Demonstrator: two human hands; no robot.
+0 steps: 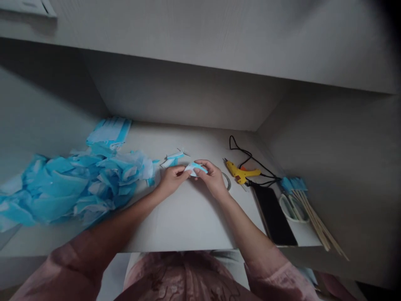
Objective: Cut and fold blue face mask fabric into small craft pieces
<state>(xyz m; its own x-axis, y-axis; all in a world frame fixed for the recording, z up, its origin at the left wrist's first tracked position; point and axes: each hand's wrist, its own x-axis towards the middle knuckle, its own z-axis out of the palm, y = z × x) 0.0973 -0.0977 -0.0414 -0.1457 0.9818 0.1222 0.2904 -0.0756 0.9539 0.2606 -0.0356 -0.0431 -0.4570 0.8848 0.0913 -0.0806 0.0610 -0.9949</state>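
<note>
Between my two hands, over the middle of the white desk, is a small folded blue and white piece of thin fabric-like sheet (196, 168). My left hand (173, 180) pinches its left end between thumb and fingers. On its right side my right hand (213, 175) grips it, thumb on top and fingers behind. Just beyond my left hand lie blue and white scraps with thin dark wires (174, 158). Partly behind my right wrist shows a grey ring like a tape roll (227, 181).
A large heap of crumpled blue and white pieces (62, 184) covers the left side, with a flat stack (110, 130) behind it. To the right are a yellow glue gun (239, 171) with black cord, a dark phone (275, 215), an oval container (293, 208) and blue-tipped wooden sticks (316, 219).
</note>
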